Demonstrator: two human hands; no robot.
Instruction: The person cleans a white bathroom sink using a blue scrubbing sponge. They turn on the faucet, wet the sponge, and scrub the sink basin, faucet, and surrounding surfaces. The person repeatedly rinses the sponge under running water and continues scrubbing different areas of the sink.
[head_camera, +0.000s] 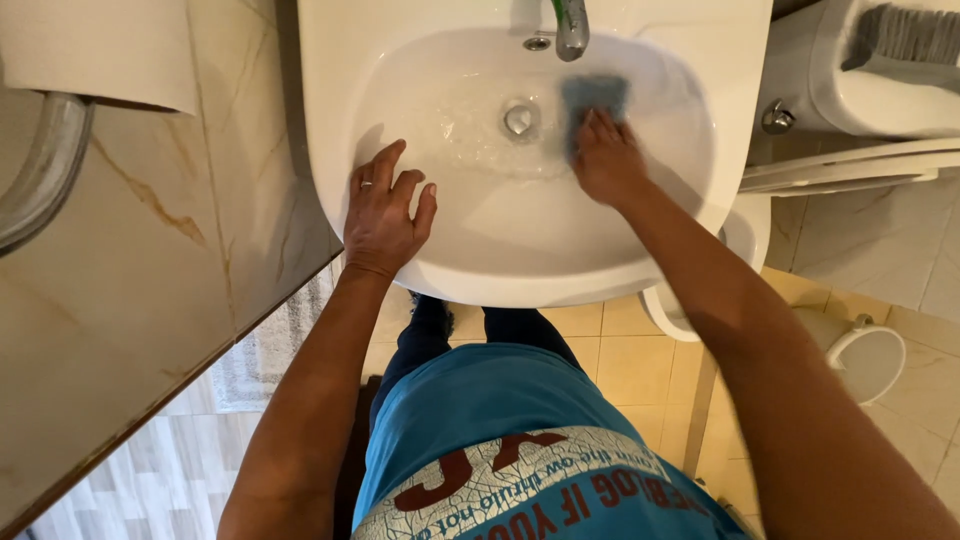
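Right hand (606, 158) pressed a blue sponge (594, 96) flat against the white sink (520, 250) bowl.
Left hand (385, 212) rested, fingers spread, on the front rim; the sponge lay beside the drain (518, 119), under the tap (571, 25).

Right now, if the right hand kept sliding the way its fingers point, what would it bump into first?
The right hand already presses the blue sponge. Beyond it, probably the sink's back wall beside the tap, though depth is unclear.
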